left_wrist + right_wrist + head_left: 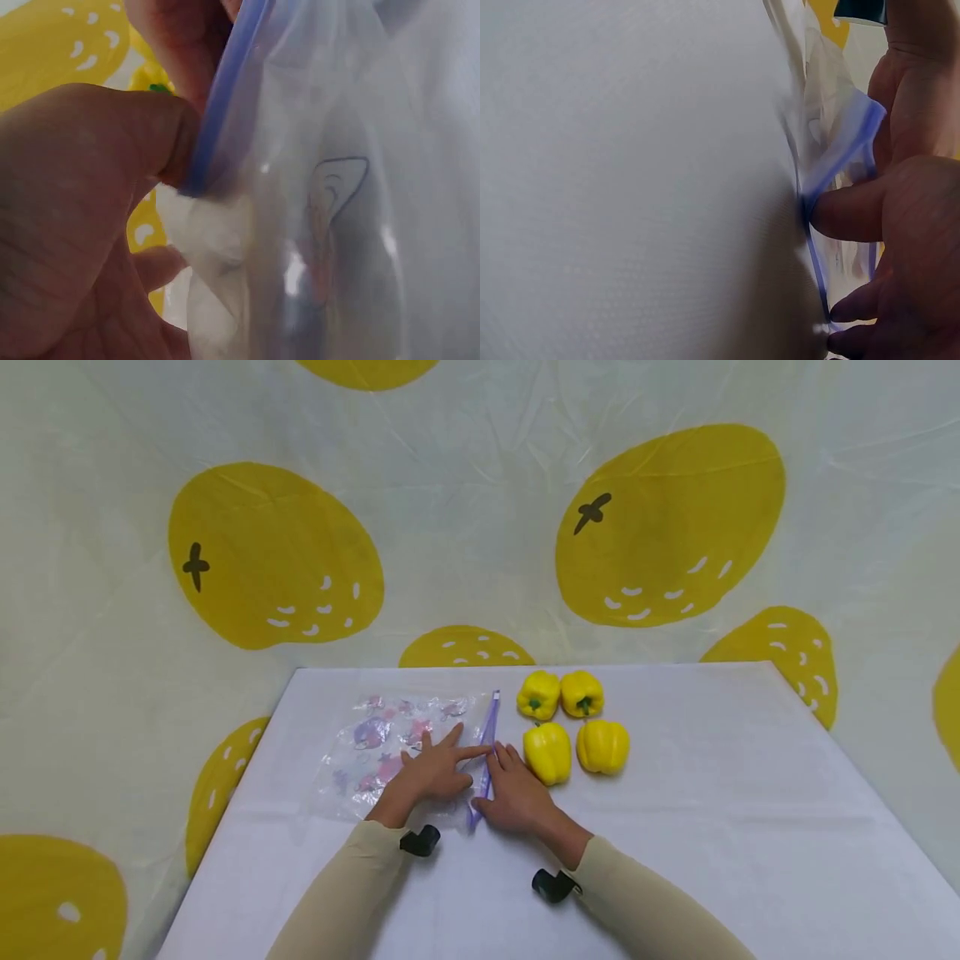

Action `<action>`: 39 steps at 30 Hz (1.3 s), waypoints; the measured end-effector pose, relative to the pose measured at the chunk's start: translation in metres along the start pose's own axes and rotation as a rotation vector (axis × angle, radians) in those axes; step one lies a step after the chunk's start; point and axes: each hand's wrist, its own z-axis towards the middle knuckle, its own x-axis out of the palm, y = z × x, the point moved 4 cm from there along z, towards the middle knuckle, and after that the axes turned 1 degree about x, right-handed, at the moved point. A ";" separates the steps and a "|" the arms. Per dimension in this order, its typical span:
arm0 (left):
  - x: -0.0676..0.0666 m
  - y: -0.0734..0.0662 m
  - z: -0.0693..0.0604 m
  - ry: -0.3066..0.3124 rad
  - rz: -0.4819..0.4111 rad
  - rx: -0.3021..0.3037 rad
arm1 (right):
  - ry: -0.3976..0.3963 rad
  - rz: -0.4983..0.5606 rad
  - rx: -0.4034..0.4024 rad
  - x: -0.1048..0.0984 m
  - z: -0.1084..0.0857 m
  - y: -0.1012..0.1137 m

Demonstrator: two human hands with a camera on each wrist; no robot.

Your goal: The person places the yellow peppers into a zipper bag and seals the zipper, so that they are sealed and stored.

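Hands (431, 774) (519, 797), left spread, right straight-fingered, at a clear bag (375, 735), its purple strip (491, 720) partly out of sight

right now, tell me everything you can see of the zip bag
The clear, wrinkled plastic zip bag, printed with pink and purple shapes, lies on the white table, left of four yellow bell peppers. Its purple zip strip edges the right side; the mouth looks partly parted. The left grip and right grip touch the strip.
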 end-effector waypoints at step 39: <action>-0.024 -0.013 -0.006 -0.089 0.191 0.129 | -0.013 -0.108 0.041 0.000 0.011 0.007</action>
